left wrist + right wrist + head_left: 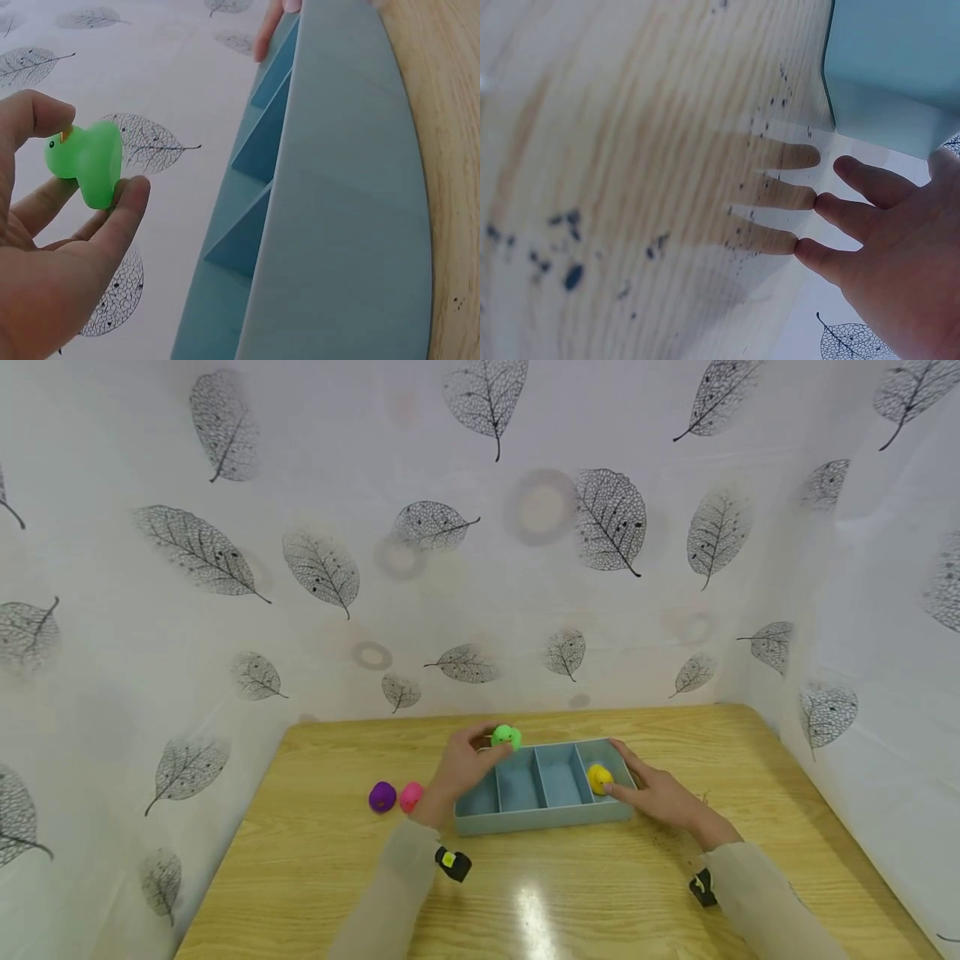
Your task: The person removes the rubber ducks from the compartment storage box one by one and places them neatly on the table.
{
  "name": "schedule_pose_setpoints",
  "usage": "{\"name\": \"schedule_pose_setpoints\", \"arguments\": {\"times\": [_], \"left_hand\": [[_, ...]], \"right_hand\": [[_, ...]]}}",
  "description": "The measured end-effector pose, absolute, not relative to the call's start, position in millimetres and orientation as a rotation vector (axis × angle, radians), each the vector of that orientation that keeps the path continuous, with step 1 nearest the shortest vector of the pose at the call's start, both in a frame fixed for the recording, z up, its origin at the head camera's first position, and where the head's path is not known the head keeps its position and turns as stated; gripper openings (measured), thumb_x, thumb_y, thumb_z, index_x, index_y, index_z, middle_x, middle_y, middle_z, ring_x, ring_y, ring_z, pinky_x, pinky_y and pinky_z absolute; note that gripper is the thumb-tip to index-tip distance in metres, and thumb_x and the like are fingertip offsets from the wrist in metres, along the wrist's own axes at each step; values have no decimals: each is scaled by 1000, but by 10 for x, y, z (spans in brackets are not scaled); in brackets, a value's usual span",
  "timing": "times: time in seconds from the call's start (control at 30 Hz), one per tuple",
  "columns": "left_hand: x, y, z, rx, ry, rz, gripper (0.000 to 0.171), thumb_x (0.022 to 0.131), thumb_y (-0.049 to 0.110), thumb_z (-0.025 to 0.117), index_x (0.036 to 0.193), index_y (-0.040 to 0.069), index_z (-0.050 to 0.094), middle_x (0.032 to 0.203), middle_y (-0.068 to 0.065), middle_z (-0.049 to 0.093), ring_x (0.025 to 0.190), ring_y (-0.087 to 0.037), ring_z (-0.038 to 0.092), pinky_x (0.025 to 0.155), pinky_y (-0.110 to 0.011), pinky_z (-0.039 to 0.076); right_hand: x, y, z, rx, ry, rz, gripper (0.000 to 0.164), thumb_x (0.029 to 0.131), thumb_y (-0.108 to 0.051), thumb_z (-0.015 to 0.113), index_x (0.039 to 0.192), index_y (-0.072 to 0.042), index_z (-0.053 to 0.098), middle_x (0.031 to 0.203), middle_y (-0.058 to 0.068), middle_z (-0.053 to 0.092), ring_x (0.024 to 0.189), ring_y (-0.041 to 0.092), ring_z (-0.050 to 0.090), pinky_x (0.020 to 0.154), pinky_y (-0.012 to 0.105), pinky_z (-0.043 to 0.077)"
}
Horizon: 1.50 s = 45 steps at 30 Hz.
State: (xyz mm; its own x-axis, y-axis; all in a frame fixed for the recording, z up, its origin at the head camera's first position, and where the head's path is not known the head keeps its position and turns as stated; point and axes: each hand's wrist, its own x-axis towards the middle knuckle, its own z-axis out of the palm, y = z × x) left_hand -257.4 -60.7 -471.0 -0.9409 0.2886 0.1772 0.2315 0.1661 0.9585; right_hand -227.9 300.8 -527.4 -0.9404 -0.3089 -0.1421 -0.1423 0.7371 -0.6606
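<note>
My left hand (467,762) pinches a green toy duck (506,737) between thumb and fingertips, above the far wall of a blue-grey divided box (525,820). In the left wrist view the duck lies on its side in the fingers. My right hand (663,793) holds the right end of the box, thumb over the end wall and index finger by the far corner. Its other fingers (840,214) are spread, tips down at the table. A yellow toy duck (598,779) sits in the rightmost compartment, right by the right thumb.
A purple toy duck (382,797) and a pink one (411,796) stand on the wooden table (300,877) left of the box; my left wrist partly covers the pink one. A leaf-print curtain (450,602) encloses the table at the back and sides.
</note>
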Motion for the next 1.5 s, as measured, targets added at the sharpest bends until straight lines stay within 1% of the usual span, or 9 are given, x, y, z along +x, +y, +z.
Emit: {"name": "schedule_pose_setpoints", "arguments": {"times": [0.17, 0.33, 0.47, 0.7, 0.93, 1.13, 1.23, 1.4, 1.5], "left_hand": [[-2536, -732, -4688, 442, 2283, 1984, 38, 95, 5, 72, 132, -1, 69, 132, -23, 69, 92, -10, 70, 80, -23, 56], [-2508, -858, -4684, 378, 2271, 1986, 41, 93, 5, 74, 134, 2, 70, 133, -20, 69, 89, -8, 67, 80, -24, 54], [-2503, -959, -4697, 327, 2278, 1970, 44, 92, 4, 76, 135, 4, 68, 136, -17, 67, 91, -9, 66, 81, -25, 54], [-2514, -1118, -4729, 304, 2284, 1984, 46, 91, 7, 82, 134, 3, 69, 123, -15, 73, 99, -10, 69, 86, -22, 58], [-2486, -1277, -4728, 325, 2349, 1952, 47, 90, 8, 83, 135, 4, 68, 130, -18, 70, 95, -8, 70, 84, -21, 58], [-2451, -1451, -4761, 314, 2384, 1963, 47, 91, 6, 81, 135, 2, 64, 135, -21, 67, 95, -6, 71, 83, -21, 59], [-2444, -1547, -4783, 293, 2446, 1949, 46, 90, 6, 82, 134, 2, 66, 133, -21, 69, 97, -9, 72, 84, -20, 60], [-2422, -1692, -4791, 295, 2541, 1929, 46, 89, 5, 83, 132, 0, 69, 133, -22, 69, 111, -22, 71, 89, -19, 59], [-2401, -1781, -4799, 297, 2581, 1907, 44, 90, 7, 82, 132, 1, 69, 133, -20, 69, 112, -22, 70, 87, -20, 60]], "right_hand": [[-2284, 3013, -5283, -358, 2700, -993, 88, 104, -58, 56, 168, -43, -2, 171, 30, 20, 140, 65, 43, 105, 77, 43], [-2279, 3008, -5268, -358, 2703, -989, 88, 105, -58, 56, 169, -41, -1, 171, 30, 20, 140, 65, 41, 106, 77, 42], [-2276, 3004, -5258, -364, 2703, -983, 87, 105, -57, 56, 169, -41, -1, 171, 30, 20, 140, 66, 41, 106, 78, 42], [-2278, 3012, -5273, -372, 2702, -992, 87, 105, -57, 56, 169, -41, -2, 171, 30, 19, 141, 66, 40, 106, 78, 41], [-2278, 3019, -5278, -375, 2703, -993, 87, 105, -57, 55, 169, -42, -2, 171, 30, 20, 140, 66, 40, 106, 78, 41], [-2279, 3021, -5274, -384, 2696, -993, 87, 105, -57, 55, 169, -42, -2, 172, 29, 19, 142, 66, 38, 106, 79, 40], [-2281, 3022, -5275, -386, 2698, -993, 86, 105, -57, 55, 169, -43, -2, 172, 29, 19, 142, 66, 38, 106, 79, 40], [-2283, 3020, -5277, -387, 2706, -988, 87, 105, -57, 55, 169, -42, -2, 171, 30, 20, 140, 66, 41, 105, 79, 41], [-2280, 3018, -5276, -387, 2708, -987, 87, 105, -56, 55, 169, -40, -1, 171, 30, 20, 140, 66, 42, 105, 78, 42]]}}
